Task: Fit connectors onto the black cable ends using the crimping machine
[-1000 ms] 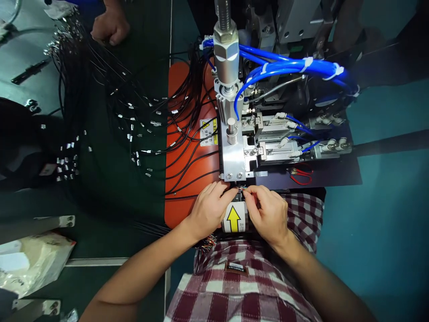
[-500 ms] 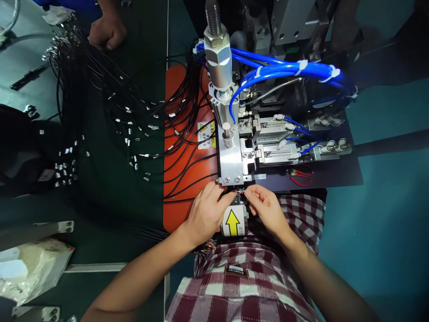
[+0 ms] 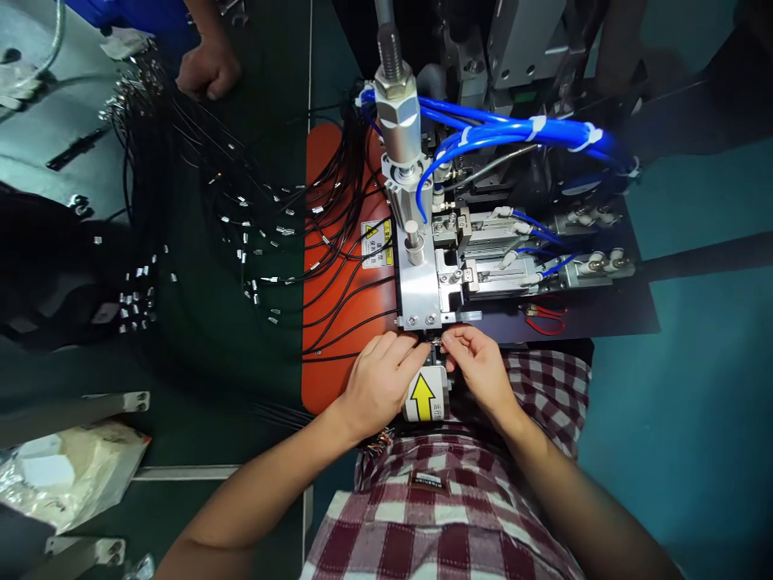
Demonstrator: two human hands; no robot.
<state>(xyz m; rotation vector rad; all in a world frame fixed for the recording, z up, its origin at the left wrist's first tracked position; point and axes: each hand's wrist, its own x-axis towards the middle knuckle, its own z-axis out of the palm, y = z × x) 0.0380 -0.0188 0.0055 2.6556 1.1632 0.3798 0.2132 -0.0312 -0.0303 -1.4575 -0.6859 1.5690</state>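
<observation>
At the front end of a metal machine [image 3: 419,282], my two hands meet over a small dark slot. My left hand [image 3: 379,383] is closed, with its thumb and fingers on the end of a black cable that they mostly hide. Fine coloured wires [image 3: 437,343] stick out of that end towards the right. My right hand [image 3: 480,366] pinches these wires between thumb and forefinger. Just below the fingers is a white label with a yellow arrow [image 3: 423,395]. Exactly how the wires sit in the slot is hidden by my fingertips.
Black cables [image 3: 344,193] with metal tips run over an orange board [image 3: 320,322] onto a dark green table [image 3: 229,354]. Red-handled pliers [image 3: 545,316] lie right of the machine. Blue air hoses [image 3: 513,129] arch above. Another person's hand [image 3: 208,68] rests at the upper left.
The whole view has shifted slightly to the right. My right hand has drawn a little closer to my left at the wires, its fingers more bunched. The cables lie as before.
</observation>
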